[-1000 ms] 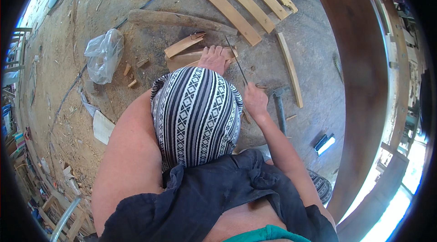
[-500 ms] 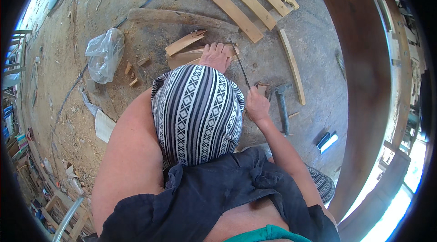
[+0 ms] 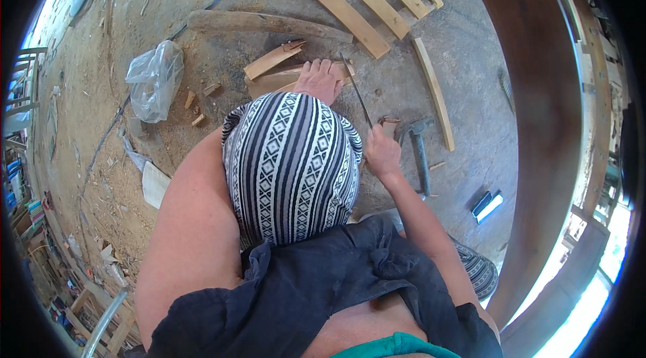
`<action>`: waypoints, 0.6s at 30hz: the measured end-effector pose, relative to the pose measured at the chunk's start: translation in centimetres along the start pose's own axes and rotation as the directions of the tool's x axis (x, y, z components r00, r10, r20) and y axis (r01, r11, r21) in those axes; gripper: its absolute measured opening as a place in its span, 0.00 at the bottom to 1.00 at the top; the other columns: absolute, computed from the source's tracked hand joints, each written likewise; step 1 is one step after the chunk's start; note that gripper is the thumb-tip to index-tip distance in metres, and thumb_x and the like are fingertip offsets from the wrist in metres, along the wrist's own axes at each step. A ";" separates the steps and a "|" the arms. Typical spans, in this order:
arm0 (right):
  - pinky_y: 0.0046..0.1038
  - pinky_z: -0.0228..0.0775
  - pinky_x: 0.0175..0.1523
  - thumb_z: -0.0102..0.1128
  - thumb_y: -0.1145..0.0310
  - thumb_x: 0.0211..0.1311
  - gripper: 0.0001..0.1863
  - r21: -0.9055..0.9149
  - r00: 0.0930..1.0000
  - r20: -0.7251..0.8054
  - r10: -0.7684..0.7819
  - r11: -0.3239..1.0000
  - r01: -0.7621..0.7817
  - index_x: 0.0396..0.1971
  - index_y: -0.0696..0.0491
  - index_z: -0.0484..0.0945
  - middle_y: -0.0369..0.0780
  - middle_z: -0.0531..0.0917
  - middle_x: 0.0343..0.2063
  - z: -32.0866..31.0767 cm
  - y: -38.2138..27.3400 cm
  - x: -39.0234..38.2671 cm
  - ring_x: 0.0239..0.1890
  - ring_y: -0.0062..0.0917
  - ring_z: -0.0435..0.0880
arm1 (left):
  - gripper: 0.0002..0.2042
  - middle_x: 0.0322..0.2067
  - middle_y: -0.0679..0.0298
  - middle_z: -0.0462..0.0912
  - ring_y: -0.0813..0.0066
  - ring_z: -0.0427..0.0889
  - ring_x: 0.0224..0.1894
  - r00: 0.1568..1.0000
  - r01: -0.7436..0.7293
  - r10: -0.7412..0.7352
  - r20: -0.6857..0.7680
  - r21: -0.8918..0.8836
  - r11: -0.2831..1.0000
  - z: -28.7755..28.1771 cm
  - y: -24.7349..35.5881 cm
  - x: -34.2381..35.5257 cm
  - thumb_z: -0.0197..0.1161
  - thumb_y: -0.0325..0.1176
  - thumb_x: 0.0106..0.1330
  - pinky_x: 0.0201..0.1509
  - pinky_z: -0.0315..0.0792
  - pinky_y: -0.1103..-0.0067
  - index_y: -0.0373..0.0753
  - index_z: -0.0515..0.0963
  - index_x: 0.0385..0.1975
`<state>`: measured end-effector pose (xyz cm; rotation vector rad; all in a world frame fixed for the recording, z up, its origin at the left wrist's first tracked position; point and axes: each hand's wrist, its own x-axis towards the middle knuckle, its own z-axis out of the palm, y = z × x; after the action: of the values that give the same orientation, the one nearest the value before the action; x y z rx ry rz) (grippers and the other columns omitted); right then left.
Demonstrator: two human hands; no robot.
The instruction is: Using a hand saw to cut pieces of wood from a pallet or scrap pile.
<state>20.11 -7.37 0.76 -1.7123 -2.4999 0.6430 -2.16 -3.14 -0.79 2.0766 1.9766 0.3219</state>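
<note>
My left hand (image 3: 319,81) presses down on a light wooden piece (image 3: 274,83), its fingers curled over the far side. A thin, straight saw (image 3: 356,93) lies across the right end of that wood, just beyond my left fingers. My right hand (image 3: 383,153) is closed round the near end of the saw; the handle is mostly hidden in the fist. A short wood offcut (image 3: 272,62) with a splintered end lies beyond the held piece. Right of my right hand, a hammer (image 3: 421,156) rests on the floor. My raised knee in patterned cloth (image 3: 291,163) hides part of the work.
Several curved wooden slats (image 3: 340,9) lie at the far right, with a single slat (image 3: 435,93) nearer. A weathered wooden bar (image 3: 266,23) crosses behind the work. A clear plastic bag (image 3: 156,82) sits at left among shavings. A large brown beam (image 3: 542,116) rises along the right.
The view has shifted slightly. Both hands keep their holds, and the saw stays across the wood's right end with hardly any visible movement.
</note>
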 end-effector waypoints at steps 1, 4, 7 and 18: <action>0.46 0.71 0.28 0.47 0.66 0.62 0.05 0.020 0.997 -0.068 -0.044 0.999 0.045 0.30 0.51 0.69 0.49 0.80 0.19 0.1 -0.2 0.6 0.23 0.46 0.80 | 0.14 0.41 0.54 0.72 0.58 0.70 0.48 1.000 -0.010 0.011 0.010 -0.004 1.000 0.0 0.0 0.0 0.55 0.40 0.63 0.53 0.63 0.66 0.36 0.70 0.40; 0.46 0.71 0.28 0.47 0.66 0.62 0.06 -0.013 0.999 -0.021 -0.030 0.999 0.030 0.29 0.51 0.69 0.48 0.80 0.19 0.9 -1.0 4.1 0.23 0.46 0.80 | 0.14 0.41 0.54 0.72 0.57 0.70 0.49 1.000 -0.011 0.011 0.014 0.013 1.000 -0.3 0.0 0.0 0.56 0.39 0.61 0.54 0.63 0.65 0.36 0.70 0.40; 0.46 0.71 0.27 0.47 0.66 0.62 0.05 0.001 0.995 -0.081 -0.051 0.999 0.051 0.29 0.50 0.68 0.48 0.79 0.19 1.1 -1.1 4.4 0.23 0.46 0.80 | 0.15 0.42 0.55 0.72 0.57 0.70 0.49 1.000 -0.001 0.001 0.002 0.002 1.000 -0.3 0.1 -0.1 0.56 0.39 0.61 0.55 0.62 0.65 0.36 0.70 0.41; 0.47 0.71 0.27 0.47 0.66 0.61 0.05 0.028 0.977 -0.163 -0.137 0.989 0.143 0.29 0.51 0.68 0.48 0.79 0.17 0.7 -1.8 5.1 0.22 0.46 0.80 | 0.15 0.41 0.55 0.72 0.56 0.71 0.49 1.000 -0.009 0.009 0.005 -0.002 1.000 0.0 -0.1 0.1 0.57 0.40 0.61 0.55 0.63 0.64 0.35 0.70 0.40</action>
<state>16.34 -3.50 -0.19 -1.4934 -2.4508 0.5180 -2.26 -3.00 -0.80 2.0838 1.9636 0.3194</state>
